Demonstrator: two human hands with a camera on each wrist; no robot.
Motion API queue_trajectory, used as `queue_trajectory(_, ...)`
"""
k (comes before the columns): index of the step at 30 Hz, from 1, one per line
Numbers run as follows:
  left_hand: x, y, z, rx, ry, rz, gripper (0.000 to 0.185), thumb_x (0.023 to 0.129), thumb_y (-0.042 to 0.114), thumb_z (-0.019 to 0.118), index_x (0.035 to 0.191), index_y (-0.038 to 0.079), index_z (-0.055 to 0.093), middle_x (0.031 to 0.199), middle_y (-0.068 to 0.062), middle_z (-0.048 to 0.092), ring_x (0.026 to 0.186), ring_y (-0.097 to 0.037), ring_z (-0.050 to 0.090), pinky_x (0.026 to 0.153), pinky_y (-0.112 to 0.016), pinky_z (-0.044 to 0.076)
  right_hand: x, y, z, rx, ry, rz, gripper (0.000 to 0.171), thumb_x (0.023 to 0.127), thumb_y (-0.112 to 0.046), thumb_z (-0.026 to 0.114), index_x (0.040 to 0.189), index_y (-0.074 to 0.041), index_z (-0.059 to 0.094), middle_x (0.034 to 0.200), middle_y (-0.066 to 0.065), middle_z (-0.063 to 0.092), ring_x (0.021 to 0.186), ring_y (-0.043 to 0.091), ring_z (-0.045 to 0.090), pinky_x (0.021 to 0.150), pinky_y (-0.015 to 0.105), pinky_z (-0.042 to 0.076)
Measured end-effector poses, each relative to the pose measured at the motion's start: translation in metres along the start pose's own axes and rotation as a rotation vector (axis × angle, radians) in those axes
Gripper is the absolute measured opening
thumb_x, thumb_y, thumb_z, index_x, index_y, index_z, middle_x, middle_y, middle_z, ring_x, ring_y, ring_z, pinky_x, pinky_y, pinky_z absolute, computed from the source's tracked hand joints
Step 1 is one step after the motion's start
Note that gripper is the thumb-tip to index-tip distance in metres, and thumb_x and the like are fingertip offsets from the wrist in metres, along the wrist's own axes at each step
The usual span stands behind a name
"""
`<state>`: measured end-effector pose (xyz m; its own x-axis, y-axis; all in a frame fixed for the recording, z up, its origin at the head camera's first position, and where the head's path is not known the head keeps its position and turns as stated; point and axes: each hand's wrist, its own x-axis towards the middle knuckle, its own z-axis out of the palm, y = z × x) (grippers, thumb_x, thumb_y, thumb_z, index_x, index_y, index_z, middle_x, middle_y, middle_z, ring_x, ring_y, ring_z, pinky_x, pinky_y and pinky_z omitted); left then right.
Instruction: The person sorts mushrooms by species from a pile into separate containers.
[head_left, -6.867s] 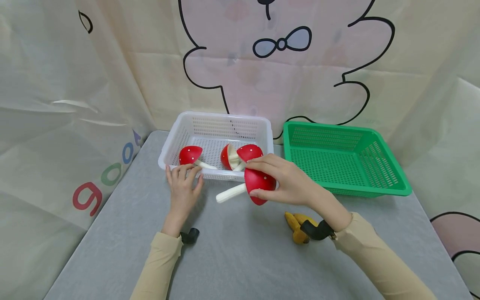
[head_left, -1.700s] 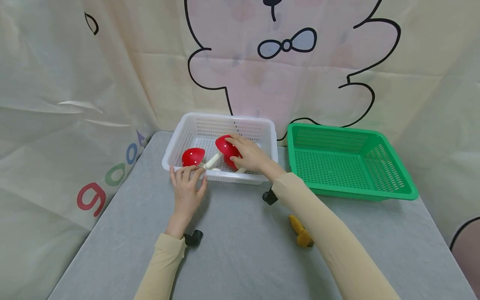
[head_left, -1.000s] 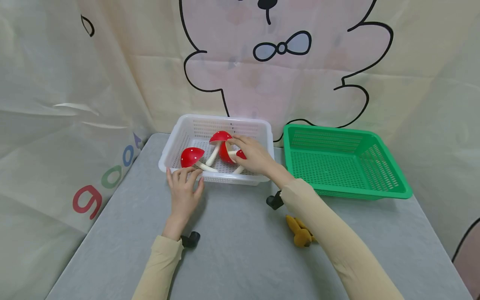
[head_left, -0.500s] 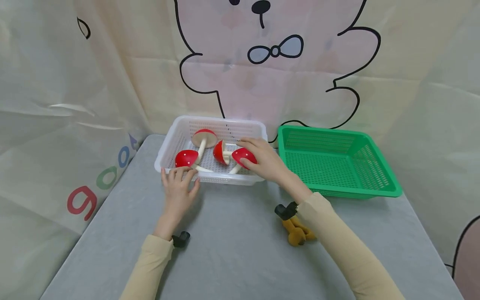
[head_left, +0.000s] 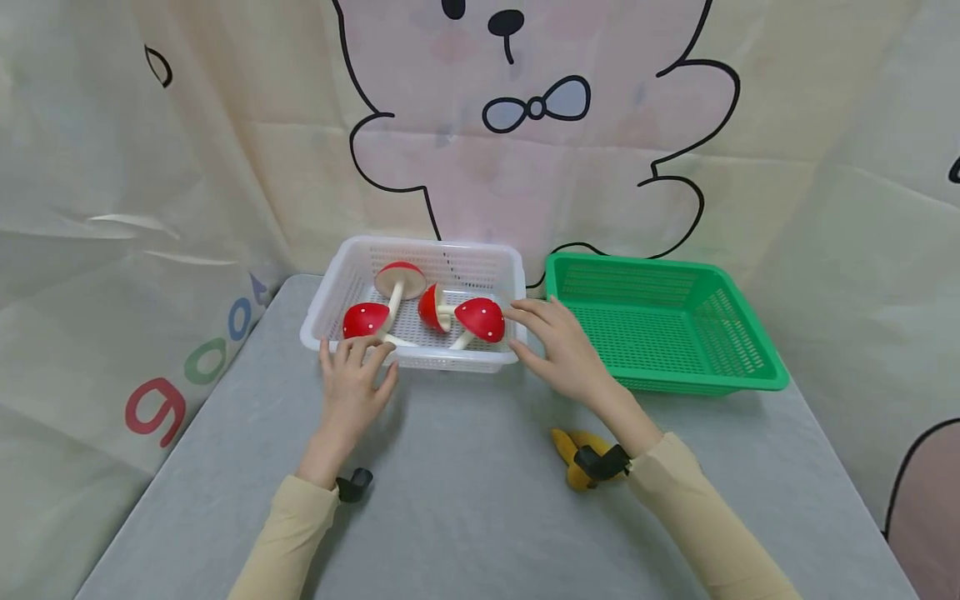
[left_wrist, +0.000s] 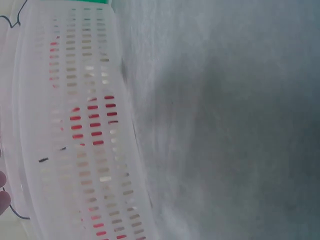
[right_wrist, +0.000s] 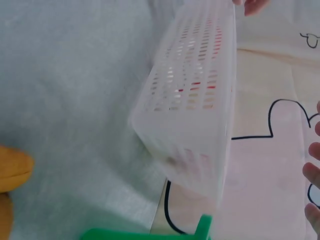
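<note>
Several toy mushrooms, red caps with white dots on pale stems, lie in the white plastic basket [head_left: 457,361]. One mushroom [head_left: 401,282] leans at the back left, cap underside showing; another mushroom [head_left: 482,320] lies at the right, close to my right hand [head_left: 566,354]. That hand hovers by the basket's right front corner, fingers spread, holding nothing; its fingers [right_wrist: 312,172] show at the edge of the right wrist view. My left hand [head_left: 351,392] rests its loosely bent fingertips on the basket's front rim, before the left mushroom [head_left: 366,320], whose stem it partly covers.
A green plastic basket [head_left: 675,379] with nothing in it stands right of the white one. A yellow bunch like toy bananas [head_left: 567,450] lies on the grey table [head_left: 465,500], partly behind my right wrist camera. A printed curtain [head_left: 637,200] hangs behind.
The mushroom my right hand held in front of the white basket is gone from it. Inside, mushrooms have shifted, one to the back left. My right hand has drawn back rightward; the left stays.
</note>
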<state>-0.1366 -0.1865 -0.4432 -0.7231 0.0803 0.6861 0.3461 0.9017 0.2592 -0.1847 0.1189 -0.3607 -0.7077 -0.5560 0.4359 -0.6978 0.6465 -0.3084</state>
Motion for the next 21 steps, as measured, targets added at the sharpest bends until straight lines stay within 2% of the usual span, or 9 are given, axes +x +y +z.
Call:
queue_trajectory(7, 0.005, 0.021, 0.0, 0.017, -0.053, 0.081, 0.035, 0.076, 0.019, 0.076, 0.109, 0.013, 0.065, 0.111, -0.012, 0.061, 0.107, -0.032, 0.054, 0.107, -0.071, 0.021, -0.025, 0.006, -0.009, 0.005, 0.085, 0.027, 0.043, 0.087, -0.021, 0.068, 0.129, -0.013, 0.06, 0.137, 0.006, 0.056, 0.129, 0.026, 0.048, 0.116, 0.053, 0.026)
queue_trajectory(13, 0.009, 0.04, 0.001, -0.005, -0.062, 0.143, 0.033, 0.077, 0.02, 0.076, 0.108, 0.014, 0.065, 0.11, -0.01, 0.061, 0.105, -0.029, 0.054, 0.105, -0.07, 0.026, -0.045, 0.012, -0.014, 0.027, 0.182, 0.025, 0.04, 0.086, -0.016, 0.07, 0.125, -0.01, 0.062, 0.132, 0.008, 0.06, 0.125, 0.026, 0.052, 0.116, 0.051, 0.026)
queue_trajectory(21, 0.013, 0.059, 0.007, -0.048, -0.082, 0.205, 0.033, 0.077, 0.021, 0.076, 0.108, 0.014, 0.065, 0.113, -0.009, 0.062, 0.106, -0.028, 0.057, 0.105, -0.064, 0.034, -0.076, 0.03, -0.012, 0.099, 0.278, 0.042, 0.039, 0.084, -0.005, 0.069, 0.123, -0.007, 0.063, 0.128, 0.012, 0.061, 0.119, 0.031, 0.053, 0.106, 0.054, 0.034)
